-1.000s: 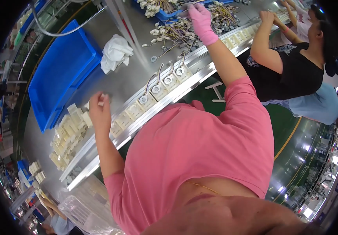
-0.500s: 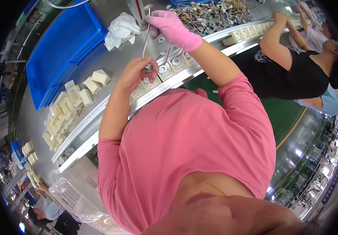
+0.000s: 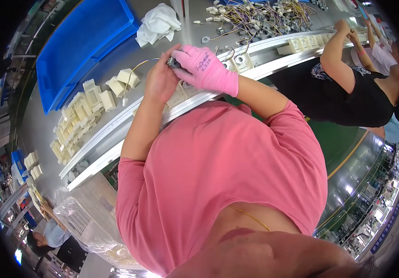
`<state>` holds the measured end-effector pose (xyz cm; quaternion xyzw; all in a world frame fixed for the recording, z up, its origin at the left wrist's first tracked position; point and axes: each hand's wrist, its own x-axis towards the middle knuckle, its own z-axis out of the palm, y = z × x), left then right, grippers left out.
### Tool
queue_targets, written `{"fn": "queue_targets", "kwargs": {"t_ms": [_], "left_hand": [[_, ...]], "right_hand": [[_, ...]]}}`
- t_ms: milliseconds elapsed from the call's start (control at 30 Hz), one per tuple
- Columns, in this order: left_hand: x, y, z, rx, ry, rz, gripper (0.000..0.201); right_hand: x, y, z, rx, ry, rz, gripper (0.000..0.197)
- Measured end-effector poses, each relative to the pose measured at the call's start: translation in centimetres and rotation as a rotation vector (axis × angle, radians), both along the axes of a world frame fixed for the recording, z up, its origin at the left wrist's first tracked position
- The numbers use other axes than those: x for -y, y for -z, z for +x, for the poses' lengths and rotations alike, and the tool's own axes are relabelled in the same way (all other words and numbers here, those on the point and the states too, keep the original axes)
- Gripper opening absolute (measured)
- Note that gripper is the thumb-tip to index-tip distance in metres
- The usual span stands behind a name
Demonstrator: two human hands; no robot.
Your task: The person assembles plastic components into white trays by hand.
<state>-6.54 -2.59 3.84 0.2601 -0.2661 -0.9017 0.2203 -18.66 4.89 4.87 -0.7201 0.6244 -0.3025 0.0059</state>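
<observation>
My bare left hand [image 3: 160, 79] and my right hand [image 3: 203, 69], in a pink glove with grey fingertips, meet above the metal rail. Between their fingers is a small grey metal part [image 3: 174, 62], mostly covered. Both hands are closed around it. A yellow, white and blue wire lead [image 3: 137, 67] trails from it to the left, over cream plastic blocks. At its end hangs a small white connector [image 3: 125, 100]. Below my hands, cream housings [image 3: 177, 98] sit along the rail; a housing to the right [image 3: 240, 60] carries a round metal part.
A blue bin [image 3: 86, 44] lies at the far left, beside a crumpled white cloth [image 3: 158, 24]. Cream blocks [image 3: 77, 118] are grouped on the left. A pile of wired parts [image 3: 264, 18] lies at the back right. A co-worker in black [image 3: 343, 88] works along the rail to the right.
My right hand has come down from the raised wire to the grey part at my left hand. The lead, upright before, now droops to the left. The view has shifted slightly.
</observation>
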Motion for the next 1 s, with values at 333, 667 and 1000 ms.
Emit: {"fn": "queue_targets", "kwargs": {"t_ms": [333, 667, 1000], "left_hand": [[1.0, 1.3, 5.1, 0.657, 0.083, -1.399, 0.016], [-1.0, 2.7, 7.3, 0.666, 0.115, -1.805, 0.008], [-2.2, 3.9, 7.5, 0.719, 0.009, -1.865, 0.013]], "right_hand": [[0.1, -0.5, 0.8, 0.114, -0.161, 0.490, 0.028], [0.9, 3.0, 2.0, -0.273, -0.467, 0.332, 0.020], [-2.3, 4.5, 4.1, -0.176, -0.233, -0.080, 0.017]]}}
